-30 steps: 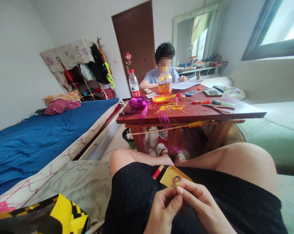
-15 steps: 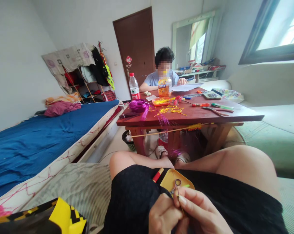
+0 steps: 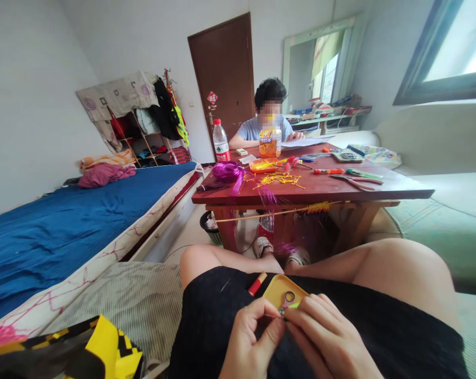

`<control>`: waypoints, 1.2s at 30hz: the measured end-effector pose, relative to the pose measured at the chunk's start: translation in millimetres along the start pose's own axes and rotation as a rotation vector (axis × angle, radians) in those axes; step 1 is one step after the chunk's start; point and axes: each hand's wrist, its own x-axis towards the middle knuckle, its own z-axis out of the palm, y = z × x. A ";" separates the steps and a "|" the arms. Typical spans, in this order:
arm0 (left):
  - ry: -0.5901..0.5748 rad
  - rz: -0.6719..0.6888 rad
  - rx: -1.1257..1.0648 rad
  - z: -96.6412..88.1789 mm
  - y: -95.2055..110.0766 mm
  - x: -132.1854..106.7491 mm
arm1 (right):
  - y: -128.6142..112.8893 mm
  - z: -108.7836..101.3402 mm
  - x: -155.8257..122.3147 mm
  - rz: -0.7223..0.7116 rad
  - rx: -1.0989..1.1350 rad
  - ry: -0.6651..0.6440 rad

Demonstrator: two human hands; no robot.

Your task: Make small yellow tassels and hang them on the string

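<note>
Over my lap, my left hand is closed in a pinch, thumb and forefinger meeting at the fingertips of my right hand. That hand is closed too, its fingers bent over whatever sits between them. The held piece is too small and too covered to name. Just behind the fingertips lies a shallow yellow tray on the black cloth. Small scissors rest in it, one ring handle showing, beside a bright green item partly hidden by my fingers. A red spool-like roll with tan ends lies left of the tray.
A dark red table ahead carries purple fibre, yellow pieces, pliers and bottles. A person sits behind it with paper. A blue-covered bed is left; a black-and-yellow bag stands lower left.
My left hand has turned and opened out from a curled fist into a fingertip pinch. My right fingers have folded over, covering the thin dark strand seen before. The view has shifted slightly.
</note>
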 end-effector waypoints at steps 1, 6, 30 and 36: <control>0.003 0.001 -0.030 0.5 -0.5 0.6 | -2.0 -0.9 0.7 0.049 0.062 -0.039; 0.021 0.031 -0.097 -0.8 -12.3 1.4 | -10.9 -10.1 2.0 0.190 0.336 -0.111; -0.042 -0.068 0.314 1.8 4.1 4.8 | -3.8 -0.8 -3.2 -0.052 -0.231 -0.043; -0.126 -0.195 0.001 2.0 -3.1 5.3 | -4.6 -3.0 -11.0 0.205 0.093 -0.184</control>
